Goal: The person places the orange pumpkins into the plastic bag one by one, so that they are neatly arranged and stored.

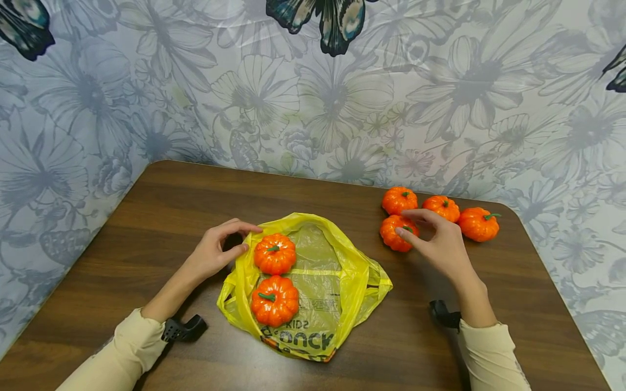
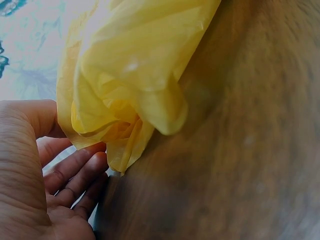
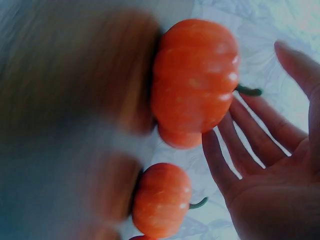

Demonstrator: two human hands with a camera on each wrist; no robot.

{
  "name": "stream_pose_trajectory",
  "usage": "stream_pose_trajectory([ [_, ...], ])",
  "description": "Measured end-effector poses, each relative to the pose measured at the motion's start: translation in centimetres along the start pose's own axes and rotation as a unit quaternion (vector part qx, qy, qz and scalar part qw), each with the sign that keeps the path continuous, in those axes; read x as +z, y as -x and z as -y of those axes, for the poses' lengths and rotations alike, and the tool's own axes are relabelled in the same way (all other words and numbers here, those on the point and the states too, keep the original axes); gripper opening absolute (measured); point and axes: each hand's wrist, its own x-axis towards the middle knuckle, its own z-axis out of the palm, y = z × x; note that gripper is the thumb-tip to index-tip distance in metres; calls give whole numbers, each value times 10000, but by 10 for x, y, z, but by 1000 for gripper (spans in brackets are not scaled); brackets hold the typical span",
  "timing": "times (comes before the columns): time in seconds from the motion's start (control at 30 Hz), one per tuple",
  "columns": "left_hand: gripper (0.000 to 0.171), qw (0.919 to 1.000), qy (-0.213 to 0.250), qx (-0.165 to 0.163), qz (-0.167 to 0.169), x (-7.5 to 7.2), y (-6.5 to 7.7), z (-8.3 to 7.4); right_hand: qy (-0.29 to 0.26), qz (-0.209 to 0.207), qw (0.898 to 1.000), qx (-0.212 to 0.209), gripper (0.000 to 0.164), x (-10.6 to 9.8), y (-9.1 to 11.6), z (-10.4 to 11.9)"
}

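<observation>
Floral wallpaper (image 1: 352, 108) backs our bench (image 1: 244, 190), whose rounded far-right corner lies just beyond three pumpkins (image 1: 441, 206); wood separates these from our yellow bag (image 1: 318, 271), two bagged pumpkins (image 1: 275, 253) along its left side. Our right grip (image 1: 440, 241), released, spreads thumb and fingers about the nearer fourth pumpkin (image 1: 393, 241). Our left grip (image 1: 212, 250) touches the bag's left rim; we cannot tell whether it pinches. Both forearms reach from the near side.

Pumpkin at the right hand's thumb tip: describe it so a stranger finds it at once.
On the brown table, right of the yellow bag, are four orange pumpkins. Of these, your pumpkin is closest to the bag, and only it sits at the thumb tip of the right hand.
</observation>
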Motion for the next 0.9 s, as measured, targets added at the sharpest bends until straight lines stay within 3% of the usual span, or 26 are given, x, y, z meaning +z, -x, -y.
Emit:
stream_pose_trajectory([
  [0.27, 38, 10000, -18, 6, -18, 0, -1, 0, -44, 356, 9992, 148, 44, -2, 0, -13],
  [0.67, 37, 10000, -56, 17, 4, -1, -1, 1, 102, 1591, 9865, 367, 74, 0, 2, -25],
  [0.9, 37, 9999, -105, -18, 27, -1, -1, 1, 72, 1603, 9865, 337, 78, 2, 2, -28],
])
